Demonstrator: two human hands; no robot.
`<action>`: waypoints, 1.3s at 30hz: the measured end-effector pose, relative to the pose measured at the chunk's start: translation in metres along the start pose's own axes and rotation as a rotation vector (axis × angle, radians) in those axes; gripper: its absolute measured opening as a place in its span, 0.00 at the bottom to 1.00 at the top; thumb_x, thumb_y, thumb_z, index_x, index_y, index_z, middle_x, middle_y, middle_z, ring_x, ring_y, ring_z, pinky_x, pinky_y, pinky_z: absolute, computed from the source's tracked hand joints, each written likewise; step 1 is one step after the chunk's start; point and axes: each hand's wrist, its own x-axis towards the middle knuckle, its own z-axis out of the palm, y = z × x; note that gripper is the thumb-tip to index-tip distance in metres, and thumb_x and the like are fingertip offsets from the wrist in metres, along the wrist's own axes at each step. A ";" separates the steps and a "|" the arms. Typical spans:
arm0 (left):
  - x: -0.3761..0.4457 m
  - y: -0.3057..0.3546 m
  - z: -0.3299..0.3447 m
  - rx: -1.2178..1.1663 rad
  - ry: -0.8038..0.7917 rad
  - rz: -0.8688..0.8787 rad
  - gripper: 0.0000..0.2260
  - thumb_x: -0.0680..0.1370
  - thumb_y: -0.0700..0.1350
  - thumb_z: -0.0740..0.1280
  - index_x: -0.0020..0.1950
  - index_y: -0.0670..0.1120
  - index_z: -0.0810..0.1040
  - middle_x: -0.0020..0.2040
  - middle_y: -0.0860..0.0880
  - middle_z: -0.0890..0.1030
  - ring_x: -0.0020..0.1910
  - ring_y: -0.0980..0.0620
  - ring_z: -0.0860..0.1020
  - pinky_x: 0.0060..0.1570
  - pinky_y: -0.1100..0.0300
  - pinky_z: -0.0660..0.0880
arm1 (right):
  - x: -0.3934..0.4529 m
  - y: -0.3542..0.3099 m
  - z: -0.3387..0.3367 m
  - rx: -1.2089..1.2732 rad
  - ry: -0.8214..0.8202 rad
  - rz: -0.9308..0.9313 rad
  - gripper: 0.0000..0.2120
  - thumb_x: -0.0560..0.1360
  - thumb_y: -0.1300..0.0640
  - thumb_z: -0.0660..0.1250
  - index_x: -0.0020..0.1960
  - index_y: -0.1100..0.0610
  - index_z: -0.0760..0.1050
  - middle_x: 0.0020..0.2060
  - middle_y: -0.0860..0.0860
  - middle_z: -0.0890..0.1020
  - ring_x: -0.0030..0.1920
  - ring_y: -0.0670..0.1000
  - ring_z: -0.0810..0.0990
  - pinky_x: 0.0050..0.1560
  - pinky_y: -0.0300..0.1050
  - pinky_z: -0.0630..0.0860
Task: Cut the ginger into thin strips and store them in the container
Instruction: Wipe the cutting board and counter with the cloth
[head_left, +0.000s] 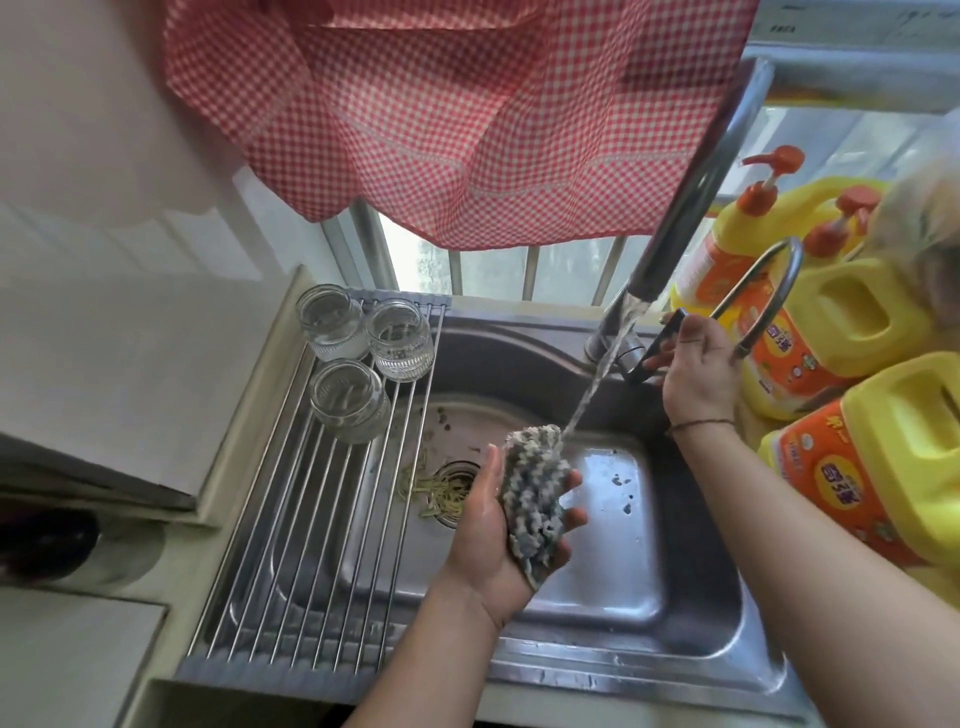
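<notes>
Two hands are working over the stainless steel sink (649, 613) as we are looking down from the head camera. Our left hand (488, 530) is gripping a knobbly grey-and-white dishcloth (535, 493), its long axis running upright, top end under the water stream (597, 384). Our right hand (696, 364) is curling round the dark faucet lever (660, 343). Thin yellowish ginger strips (436, 491) are lying around the sink drain (457, 475).

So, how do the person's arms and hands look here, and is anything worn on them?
Both forearms are bare, no sleeves showing. The right hand has a thin dark string bracelet around its wrist. The left hand wears nothing; no gloves or rings are visible.
</notes>
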 end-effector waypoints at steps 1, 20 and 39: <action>0.000 0.000 0.000 0.023 0.013 -0.004 0.29 0.80 0.66 0.57 0.54 0.44 0.85 0.51 0.42 0.82 0.38 0.46 0.79 0.24 0.64 0.71 | 0.000 -0.005 0.002 0.062 0.001 0.090 0.15 0.84 0.45 0.55 0.48 0.52 0.73 0.34 0.48 0.74 0.24 0.41 0.76 0.25 0.36 0.73; 0.004 0.024 -0.021 0.902 0.160 -0.079 0.24 0.87 0.54 0.46 0.34 0.47 0.68 0.26 0.48 0.64 0.23 0.54 0.59 0.25 0.64 0.51 | -0.148 0.024 0.030 -0.560 -0.403 -0.780 0.24 0.84 0.42 0.47 0.37 0.52 0.71 0.23 0.50 0.76 0.21 0.53 0.75 0.23 0.38 0.59; 0.008 0.020 -0.095 1.653 0.129 0.480 0.09 0.82 0.50 0.63 0.48 0.46 0.79 0.38 0.51 0.79 0.35 0.51 0.76 0.36 0.55 0.72 | -0.195 0.019 0.015 -0.195 -0.580 0.292 0.11 0.80 0.44 0.64 0.54 0.51 0.75 0.39 0.42 0.77 0.35 0.42 0.74 0.37 0.35 0.73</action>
